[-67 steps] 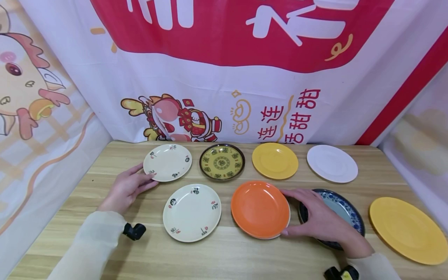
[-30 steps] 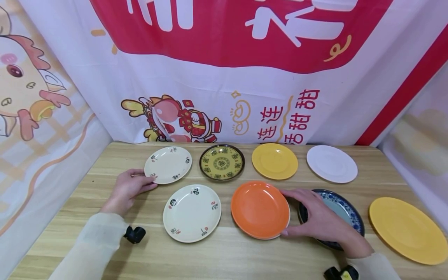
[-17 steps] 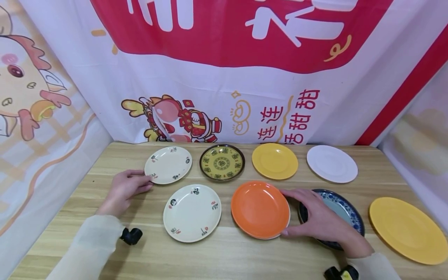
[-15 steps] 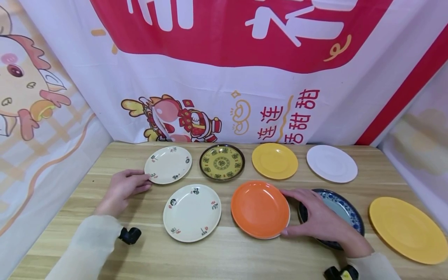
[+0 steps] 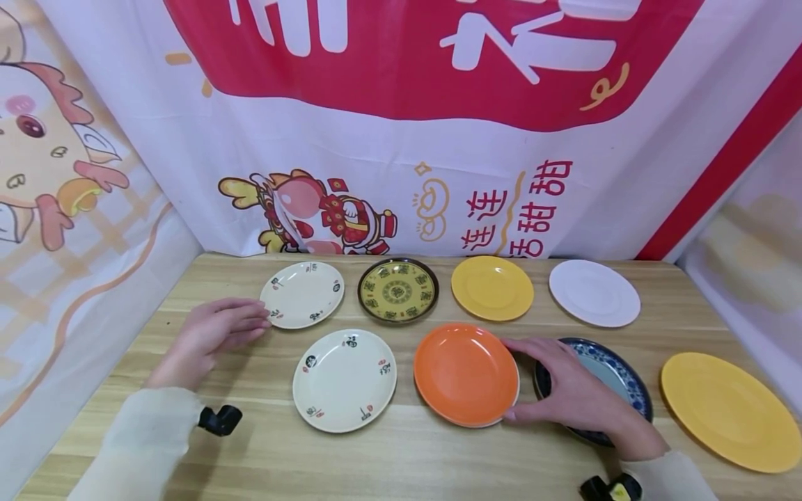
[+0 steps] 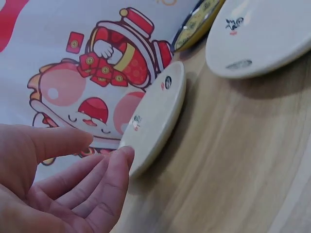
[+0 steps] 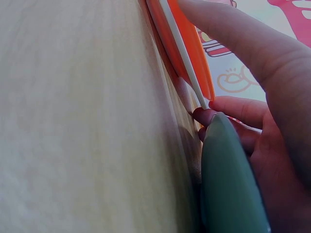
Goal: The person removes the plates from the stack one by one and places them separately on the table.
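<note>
My left hand (image 5: 216, 334) is beside the cream plate (image 5: 302, 295) with small black and red marks at the back left. Its fingers are loosely bent and hold nothing; in the left wrist view the fingertips (image 6: 127, 154) overlap the plate's edge (image 6: 158, 111), and contact cannot be told. My right hand (image 5: 573, 390) grips the right edge of the orange plate (image 5: 466, 376), thumb and fingers spread along the rim. A white rim (image 7: 187, 63) shows just under the orange one in the right wrist view. Beneath that hand, the blue-patterned plate (image 5: 617, 376) is partly hidden.
A second marked cream plate (image 5: 344, 381) lies left of the orange one. Along the back stand a brown-rimmed olive plate (image 5: 397, 291), a yellow plate (image 5: 492, 288) and a white plate (image 5: 594, 293). A larger yellow plate (image 5: 729, 412) lies far right. Printed cloth (image 5: 401, 153) hangs behind.
My left hand has let go of the back-left cream plate and drawn back slightly leftward. That plate shifted slightly toward me earlier, then stayed put. The right hand and the orange plate have not moved.
</note>
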The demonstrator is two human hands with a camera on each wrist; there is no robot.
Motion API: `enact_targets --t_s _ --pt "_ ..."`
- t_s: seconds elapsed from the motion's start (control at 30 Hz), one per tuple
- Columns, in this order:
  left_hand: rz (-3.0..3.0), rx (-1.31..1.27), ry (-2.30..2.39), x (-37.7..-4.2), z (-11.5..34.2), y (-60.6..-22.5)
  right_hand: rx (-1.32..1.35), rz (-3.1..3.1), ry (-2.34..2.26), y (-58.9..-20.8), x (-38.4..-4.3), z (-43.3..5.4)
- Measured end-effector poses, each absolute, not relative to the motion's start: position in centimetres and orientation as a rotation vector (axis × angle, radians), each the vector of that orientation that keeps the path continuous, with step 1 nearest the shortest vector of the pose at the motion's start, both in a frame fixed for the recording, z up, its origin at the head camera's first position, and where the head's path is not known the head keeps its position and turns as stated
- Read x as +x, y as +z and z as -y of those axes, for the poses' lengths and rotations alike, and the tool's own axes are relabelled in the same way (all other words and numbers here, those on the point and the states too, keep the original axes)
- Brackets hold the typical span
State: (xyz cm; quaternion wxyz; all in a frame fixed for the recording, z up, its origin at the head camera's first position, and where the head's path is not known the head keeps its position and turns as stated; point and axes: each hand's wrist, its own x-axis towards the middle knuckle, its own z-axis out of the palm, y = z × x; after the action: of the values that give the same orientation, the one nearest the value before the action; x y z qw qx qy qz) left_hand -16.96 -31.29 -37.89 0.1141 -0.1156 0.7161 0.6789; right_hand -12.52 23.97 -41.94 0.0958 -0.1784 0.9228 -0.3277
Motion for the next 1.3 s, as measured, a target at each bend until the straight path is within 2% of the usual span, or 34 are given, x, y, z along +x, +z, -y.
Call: enact_targets --t_s 0.3,0.77,1.3 --pt "-2.040 -0.091 1.913 -16.7 28.4 -36.6 -0.520 -2.727 -0.972 -41.8 -12.5 -23.9" --pt "-1.978 -0.002 1.839 -15.5 23.0 -35.2 -0.513 -2.725 -0.974 -41.7 -12.5 -23.9" --pt "-1.966 0.115 1.782 -14.7 18.6 -35.9 -0.525 -2.736 -0.979 -42.0 -12.5 -24.0"
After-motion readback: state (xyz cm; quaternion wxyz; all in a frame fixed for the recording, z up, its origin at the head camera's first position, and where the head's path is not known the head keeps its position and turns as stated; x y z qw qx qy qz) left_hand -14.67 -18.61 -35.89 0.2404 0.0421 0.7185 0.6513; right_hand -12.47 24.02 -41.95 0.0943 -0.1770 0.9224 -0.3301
